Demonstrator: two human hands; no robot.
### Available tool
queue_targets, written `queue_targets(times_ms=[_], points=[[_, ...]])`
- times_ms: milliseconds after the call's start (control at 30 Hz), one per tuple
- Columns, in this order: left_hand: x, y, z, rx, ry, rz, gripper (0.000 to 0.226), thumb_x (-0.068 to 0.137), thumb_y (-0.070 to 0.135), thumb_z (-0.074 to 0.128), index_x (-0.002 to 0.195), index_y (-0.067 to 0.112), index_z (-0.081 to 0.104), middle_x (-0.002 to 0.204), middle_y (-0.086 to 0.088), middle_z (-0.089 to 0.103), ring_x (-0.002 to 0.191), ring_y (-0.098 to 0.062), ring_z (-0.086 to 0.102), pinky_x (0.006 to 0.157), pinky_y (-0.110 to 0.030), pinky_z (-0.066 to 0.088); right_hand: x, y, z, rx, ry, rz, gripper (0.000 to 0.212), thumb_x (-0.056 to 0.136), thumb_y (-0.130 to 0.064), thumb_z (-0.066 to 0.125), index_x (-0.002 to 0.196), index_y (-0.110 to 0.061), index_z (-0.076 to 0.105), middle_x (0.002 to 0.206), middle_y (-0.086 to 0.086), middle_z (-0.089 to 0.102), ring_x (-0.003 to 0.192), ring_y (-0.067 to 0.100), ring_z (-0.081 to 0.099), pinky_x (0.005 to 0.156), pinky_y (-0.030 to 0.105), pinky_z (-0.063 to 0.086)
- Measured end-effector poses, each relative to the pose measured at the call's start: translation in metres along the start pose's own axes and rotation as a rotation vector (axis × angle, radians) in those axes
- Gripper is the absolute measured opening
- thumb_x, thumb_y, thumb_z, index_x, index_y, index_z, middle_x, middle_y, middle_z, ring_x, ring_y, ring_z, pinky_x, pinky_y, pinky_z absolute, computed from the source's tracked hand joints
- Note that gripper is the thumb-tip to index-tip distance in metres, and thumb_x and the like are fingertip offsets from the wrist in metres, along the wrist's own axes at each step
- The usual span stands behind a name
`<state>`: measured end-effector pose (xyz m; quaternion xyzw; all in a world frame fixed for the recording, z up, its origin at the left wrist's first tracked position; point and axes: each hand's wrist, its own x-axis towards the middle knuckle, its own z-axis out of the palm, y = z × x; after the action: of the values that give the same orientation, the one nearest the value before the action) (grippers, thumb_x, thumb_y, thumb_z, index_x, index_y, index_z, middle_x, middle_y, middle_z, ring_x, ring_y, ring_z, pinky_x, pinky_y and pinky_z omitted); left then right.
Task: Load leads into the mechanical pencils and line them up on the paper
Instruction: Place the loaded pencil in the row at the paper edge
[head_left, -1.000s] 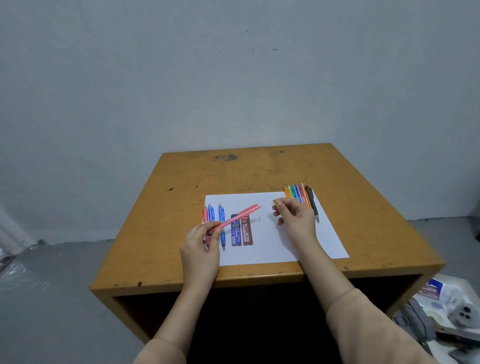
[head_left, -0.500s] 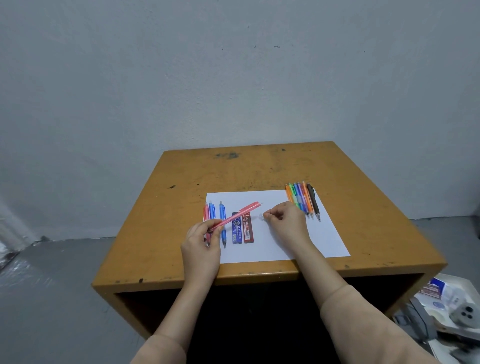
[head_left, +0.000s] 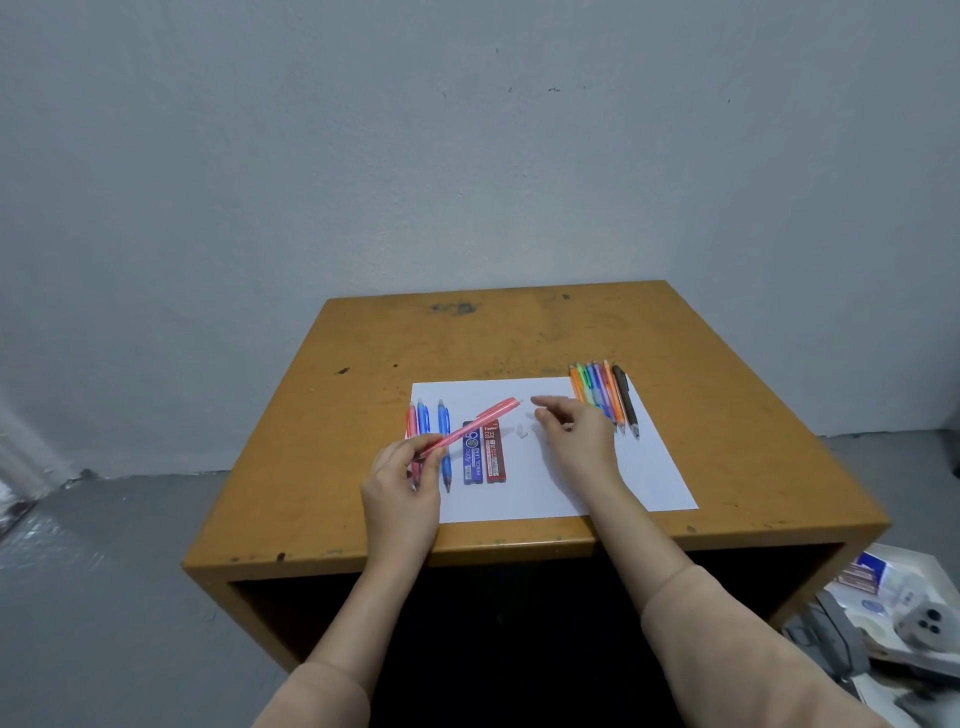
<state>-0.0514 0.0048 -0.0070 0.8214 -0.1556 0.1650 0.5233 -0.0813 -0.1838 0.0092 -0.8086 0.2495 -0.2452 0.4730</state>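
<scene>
My left hand (head_left: 402, 483) grips a pink mechanical pencil (head_left: 470, 427) by its lower end, slanting it up to the right above the white paper (head_left: 556, 483). My right hand (head_left: 574, 434) hovers just right of the pencil's upper end with fingers relaxed and nothing held. A small white cap (head_left: 521, 431) lies on the paper between pencil and hand. Two lead cases, a blue one (head_left: 472, 457) and a red one (head_left: 494, 454), lie side by side. Left of them lie a red pencil (head_left: 412, 422) and two blue pencils (head_left: 443, 423). Several coloured pencils (head_left: 602, 397) lie in a row at the paper's right top corner.
The paper sits on a worn yellow wooden table (head_left: 467, 338) against a grey wall. On the floor at the lower right is a white tray (head_left: 904, 613) of clutter, with small boxes and a tape roll.
My right hand has let go of the small white cap, which now lies on the paper, and has opened beside the pencil's end. The left hand has kept the pink pencil nearly still.
</scene>
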Motion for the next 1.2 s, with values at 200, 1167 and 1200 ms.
queue_targets(times_ms=[200,1167,1200], points=[[-0.002,0.004,-0.001,-0.036,0.027,0.007,0.019,0.087,0.017,0.065,0.104,0.01,0.07,0.101,0.003,0.064,0.09,-0.007,0.057,0.065,0.0,0.04,-0.009,-0.01,-0.002,0.162,0.04,-0.126,0.025,0.093,-0.018,0.059,0.117,-0.022,0.066,0.091,-0.01,0.064,0.087,0.004,0.06,0.07,0.012,0.051],[-0.005,0.01,-0.003,-0.07,-0.029,0.116,0.025,0.082,0.013,0.072,0.106,0.019,0.067,0.097,0.015,0.057,0.097,0.008,0.055,0.069,-0.006,0.045,-0.039,-0.06,0.023,0.703,0.09,0.105,0.029,0.089,-0.011,0.064,0.114,-0.021,0.052,0.08,0.005,0.071,0.066,0.01,0.069,0.06,0.018,0.055],[-0.005,0.011,-0.003,-0.059,-0.039,0.101,0.025,0.083,0.015,0.071,0.107,0.02,0.065,0.098,0.017,0.056,0.097,0.009,0.054,0.068,-0.006,0.045,-0.036,-0.06,0.019,0.712,0.102,0.096,0.029,0.089,-0.009,0.064,0.113,-0.02,0.052,0.08,0.007,0.071,0.065,0.01,0.068,0.061,0.019,0.055]])
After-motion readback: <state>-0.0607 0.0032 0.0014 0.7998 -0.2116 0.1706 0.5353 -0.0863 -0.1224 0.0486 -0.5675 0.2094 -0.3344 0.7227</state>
